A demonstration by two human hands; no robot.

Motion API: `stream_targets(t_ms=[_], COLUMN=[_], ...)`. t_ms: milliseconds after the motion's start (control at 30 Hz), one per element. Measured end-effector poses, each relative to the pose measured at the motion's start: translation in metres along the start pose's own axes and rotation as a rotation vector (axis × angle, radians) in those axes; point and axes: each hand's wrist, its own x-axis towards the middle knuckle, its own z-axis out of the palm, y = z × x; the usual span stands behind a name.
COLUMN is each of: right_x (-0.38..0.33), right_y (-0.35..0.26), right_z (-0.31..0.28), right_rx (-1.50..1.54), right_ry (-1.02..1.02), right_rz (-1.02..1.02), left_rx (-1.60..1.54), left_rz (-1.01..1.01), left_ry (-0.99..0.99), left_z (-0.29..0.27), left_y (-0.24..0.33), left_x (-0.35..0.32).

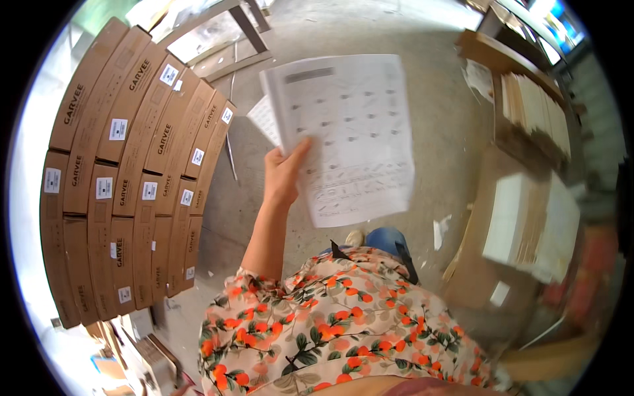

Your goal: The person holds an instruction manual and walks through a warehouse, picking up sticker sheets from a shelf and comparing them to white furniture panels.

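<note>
My left hand (pixel 284 173) is closed on the left edge of an instruction booklet (pixel 350 191), its thumb lying over the front page. White pages carry rows of small part drawings, with a grey bar near the top. Behind the booklet a smaller printed sheet (pixel 264 121) sticks out to the left, tilted. The pages hang upright in front of me, above the concrete floor. No part of my right hand shows.
Stacked brown cartons (pixel 125 191) with white labels rise on the left. A wooden frame (pixel 224 39) stands at the far left. On the right, open cartons hold white and tan boards (pixel 528 224). Paper scraps (pixel 441 231) lie on the floor (pixel 422 39).
</note>
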Motion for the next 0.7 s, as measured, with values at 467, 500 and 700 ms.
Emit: stream_targets(t_ms=[467, 500, 700], right_x=[0.240, 0.255, 0.353], right_y=[-0.099, -0.133, -0.305], right_z=[-0.312, -0.361, -0.599], right_rx=[0.033, 0.052, 0.233], right_ry=[0.060, 0.120, 0.429], right_rz=[-0.056, -0.078, -0.356], left_rx=[-0.007, -0.035, -0.123], left_rz=[-0.111, -0.117, -0.093], left_ry=[0.030, 0.039, 0.131], left_z=[0.173, 0.178, 0.218], left_y=[0.012, 0.014, -0.002], left_x=[0.243, 0.261, 0.349])
